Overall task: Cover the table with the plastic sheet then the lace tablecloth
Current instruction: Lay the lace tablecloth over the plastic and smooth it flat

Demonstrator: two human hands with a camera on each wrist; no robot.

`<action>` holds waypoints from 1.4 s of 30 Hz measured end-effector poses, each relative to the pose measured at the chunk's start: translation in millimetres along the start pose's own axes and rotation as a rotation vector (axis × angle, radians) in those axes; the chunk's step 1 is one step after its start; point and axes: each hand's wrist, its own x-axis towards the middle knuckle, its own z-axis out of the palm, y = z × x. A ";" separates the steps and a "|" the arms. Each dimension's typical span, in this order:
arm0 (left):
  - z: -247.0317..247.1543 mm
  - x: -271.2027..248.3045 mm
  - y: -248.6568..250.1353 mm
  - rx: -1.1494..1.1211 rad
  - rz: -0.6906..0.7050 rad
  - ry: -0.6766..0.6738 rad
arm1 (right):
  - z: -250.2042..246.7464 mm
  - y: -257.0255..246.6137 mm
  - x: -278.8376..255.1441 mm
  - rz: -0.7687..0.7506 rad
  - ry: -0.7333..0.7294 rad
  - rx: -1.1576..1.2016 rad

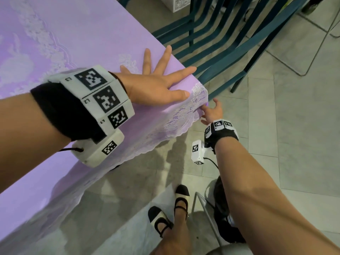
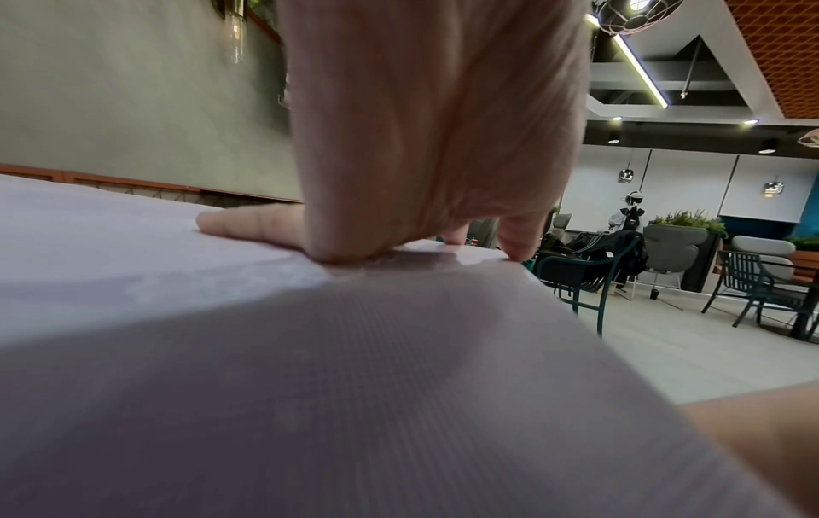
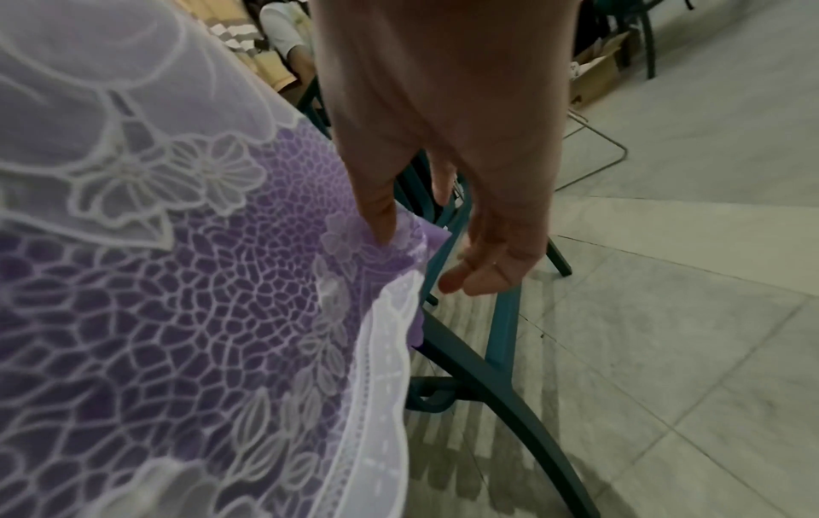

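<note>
The white lace tablecloth (image 1: pixel 77 43) lies over the table, and a purple sheet shows through it. My left hand (image 1: pixel 156 83) lies flat on the near right corner with its fingers spread, pressing the cloth down. The left wrist view shows the palm (image 2: pixel 421 140) on the cloth (image 2: pixel 310 350). My right hand (image 1: pixel 211 112) is lower, beside the hanging corner. In the right wrist view one fingertip (image 3: pixel 377 224) touches the lace (image 3: pixel 199 280) near its edge. There a purple sheet corner (image 3: pixel 432 235) pokes out. The other fingers hang loosely curled and hold nothing.
Stacked teal chairs (image 1: pixel 220 43) stand right against the table corner, their legs (image 3: pixel 501 350) just behind the hanging lace. A cardboard box (image 1: pixel 179 4) sits on the tiled floor beyond. My shoes (image 1: pixel 181 196) and a black bag (image 1: pixel 226 218) are near the table edge.
</note>
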 end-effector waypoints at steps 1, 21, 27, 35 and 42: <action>0.2 0.3 -0.7 -0.005 0.001 -0.005 | 1.0 -1.4 3.8 -0.025 0.007 -0.046; 4.0 4.6 2.1 0.030 -0.016 0.009 | -68.3 50.4 -18.0 0.267 0.099 0.084; 2.1 0.3 7.1 0.000 -0.015 0.004 | -48.3 -2.0 -14.0 0.139 0.068 -0.891; -16.5 -25.4 -19.4 -0.374 -0.054 0.141 | 22.0 -140.0 -78.4 -0.405 -0.071 -1.186; 0.3 -105.1 -130.4 -0.520 -0.499 0.324 | 117.2 -200.6 -183.7 -0.911 -0.355 -1.382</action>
